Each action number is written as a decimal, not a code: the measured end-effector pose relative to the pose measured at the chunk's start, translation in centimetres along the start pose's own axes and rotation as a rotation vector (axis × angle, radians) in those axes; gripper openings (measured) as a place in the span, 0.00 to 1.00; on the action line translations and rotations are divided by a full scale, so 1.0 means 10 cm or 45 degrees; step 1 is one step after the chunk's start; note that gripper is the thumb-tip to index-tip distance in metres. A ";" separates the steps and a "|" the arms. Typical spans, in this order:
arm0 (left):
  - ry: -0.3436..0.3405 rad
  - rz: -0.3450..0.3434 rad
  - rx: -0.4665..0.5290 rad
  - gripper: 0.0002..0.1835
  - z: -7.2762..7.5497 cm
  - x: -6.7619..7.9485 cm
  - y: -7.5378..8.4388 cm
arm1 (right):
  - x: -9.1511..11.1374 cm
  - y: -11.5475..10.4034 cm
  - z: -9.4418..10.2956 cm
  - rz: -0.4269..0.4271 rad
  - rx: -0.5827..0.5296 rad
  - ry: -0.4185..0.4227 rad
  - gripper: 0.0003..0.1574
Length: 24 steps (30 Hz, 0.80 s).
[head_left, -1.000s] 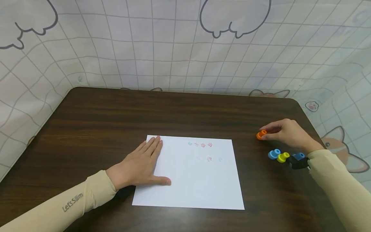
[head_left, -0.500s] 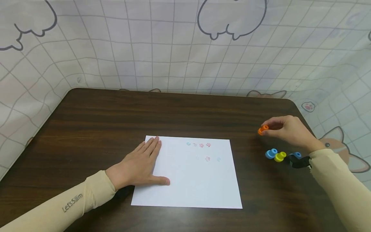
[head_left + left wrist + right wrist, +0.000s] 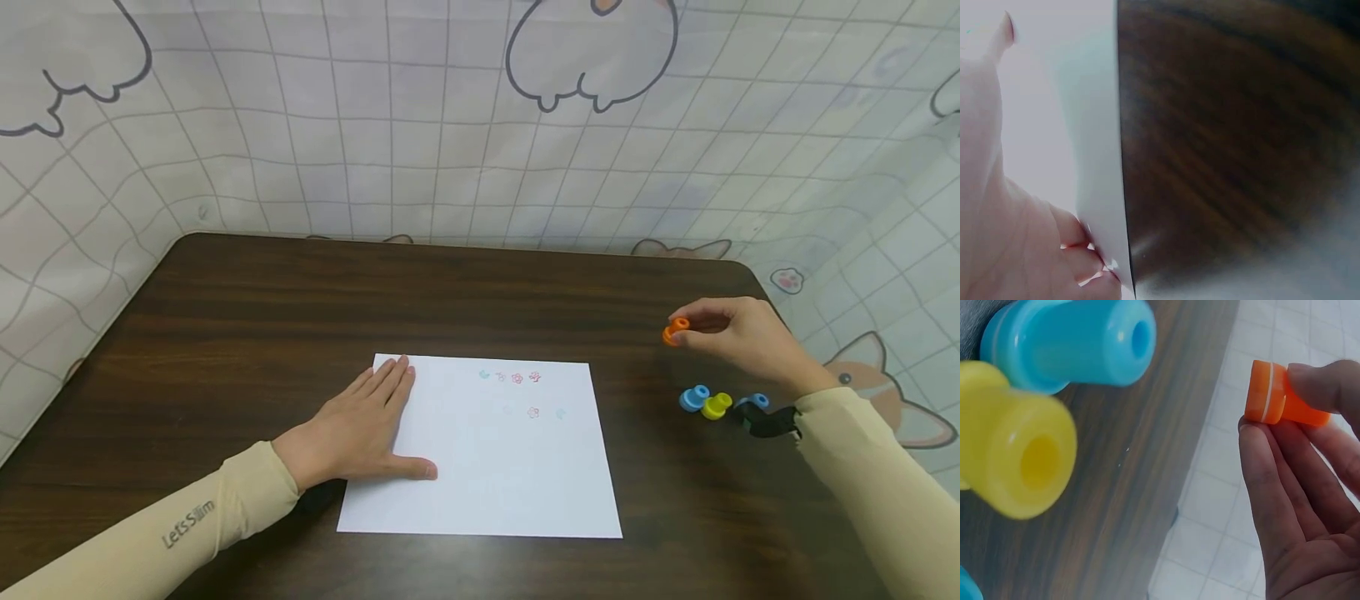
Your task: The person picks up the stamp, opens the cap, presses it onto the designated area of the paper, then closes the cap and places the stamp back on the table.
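Note:
My left hand (image 3: 360, 425) lies flat on the left part of a white sheet of paper (image 3: 480, 492), fingers straight and thumb spread out. Small red, pink and pale blue prints (image 3: 517, 377) dot the paper's upper right. Over the right side of the table, my right hand (image 3: 742, 337) pinches an orange stamp (image 3: 1266, 394) between thumb and fingers. Nearer to me than that hand stand a light blue stamp (image 3: 693, 398), a yellow stamp (image 3: 717, 406) and another blue stamp (image 3: 758, 400), partly hidden by the black wrist camera.
The dark wooden table (image 3: 262, 308) has a rounded far edge. A pale gridded cloth (image 3: 420, 142) with cartoon animals hangs behind it and along both sides.
My right hand has lifted the orange stamp slightly away from the table's surface, still pinching it. My left hand stays flat on the paper. The head view has shifted a little.

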<state>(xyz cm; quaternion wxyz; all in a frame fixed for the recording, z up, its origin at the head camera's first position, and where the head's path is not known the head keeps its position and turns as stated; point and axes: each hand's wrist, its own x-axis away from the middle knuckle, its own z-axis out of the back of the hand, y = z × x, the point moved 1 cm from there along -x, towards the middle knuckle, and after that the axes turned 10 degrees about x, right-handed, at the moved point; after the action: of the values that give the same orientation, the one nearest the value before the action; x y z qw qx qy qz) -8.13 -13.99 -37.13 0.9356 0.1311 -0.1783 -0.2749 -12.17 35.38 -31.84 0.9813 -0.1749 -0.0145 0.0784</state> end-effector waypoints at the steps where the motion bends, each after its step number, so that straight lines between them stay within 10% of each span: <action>1: 0.001 0.000 -0.001 0.71 0.00 0.00 0.00 | 0.00 -0.01 0.00 -0.004 -0.004 0.007 0.20; 24: 0.019 -0.023 -0.003 0.71 0.00 0.00 0.01 | -0.02 -0.48 -0.16 0.076 -0.380 0.133 0.17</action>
<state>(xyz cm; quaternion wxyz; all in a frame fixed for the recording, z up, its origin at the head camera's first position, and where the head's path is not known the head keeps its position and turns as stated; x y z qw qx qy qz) -8.11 -13.92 -37.07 0.9346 0.1336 -0.1700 -0.2825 -11.59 30.37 -31.69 0.9411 -0.3231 0.0301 0.0952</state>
